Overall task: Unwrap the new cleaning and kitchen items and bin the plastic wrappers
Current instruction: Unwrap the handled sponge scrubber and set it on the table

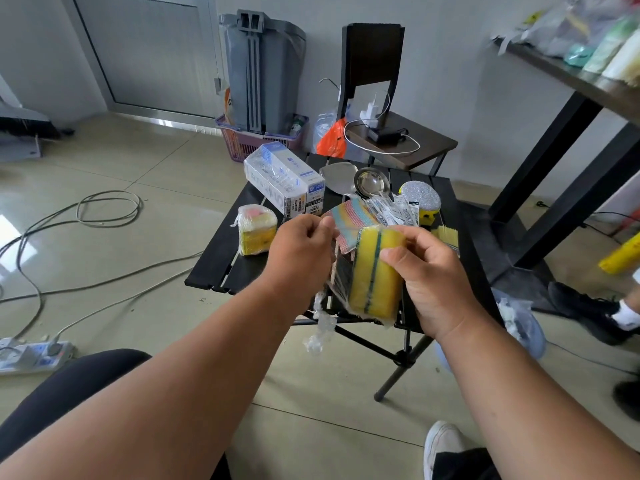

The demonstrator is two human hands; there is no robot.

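My right hand (429, 278) grips a stack of yellow sponges with a green layer (375, 271), held upright over the small black folding table (221, 261). My left hand (299, 251) pinches the clear plastic wrapper (323, 320), which is pulled off the sponges' left side and hangs down in a crumpled strip. Behind the sponges lies a pastel mesh cloth (349, 216). Another wrapped sponge pack (257, 228) stands on the table's left side.
On the table lie a wrapped white box pack (284, 181), a metal spatula (337, 176), a ladle (372, 183), packaged utensils (394, 211) and a silver scrubber (420, 197). A grey bin (263, 71) stands behind in a purple basket (242, 143). Cables and a power strip (31, 355) lie on the floor at left.
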